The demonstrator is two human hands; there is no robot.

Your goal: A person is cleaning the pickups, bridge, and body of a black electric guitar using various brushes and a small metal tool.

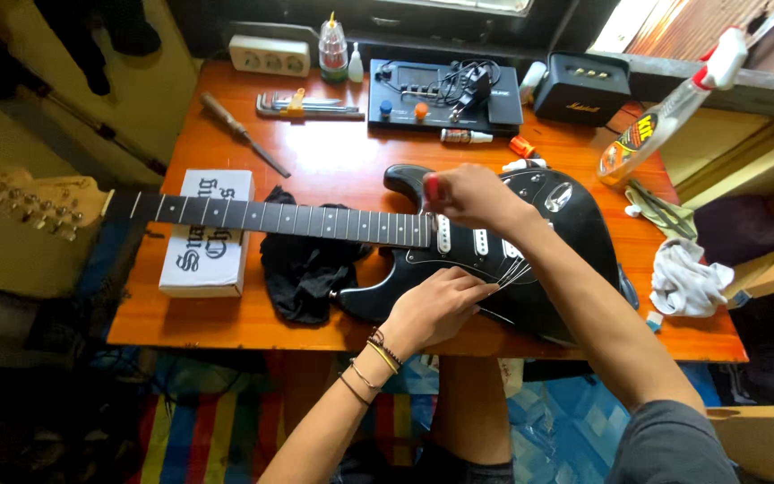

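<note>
Both our forearms reach in from the bottom edge toward a black electric guitar lying flat on an orange wooden table, its neck pointing left and the headstock hanging past the table's edge. Our left hand, bracelets at the wrist, is closed with fingertips pinching a loose fan of strings over the body. Just beyond it our right hand is curled shut around a small red-tipped item near the end of the neck; what it is, we cannot tell. We judge the guitar heavy and rigid with a glossy, slippery finish, best lifted by the neck and the body's waist together; the strings look thin, springy and prone to kinking, best held near their ends. A black cloth lies under the neck, a white box beside it. A white rag sits right. Farther back are a screwdriver, hex keys, a black pedal unit and a spray bottle.
</note>
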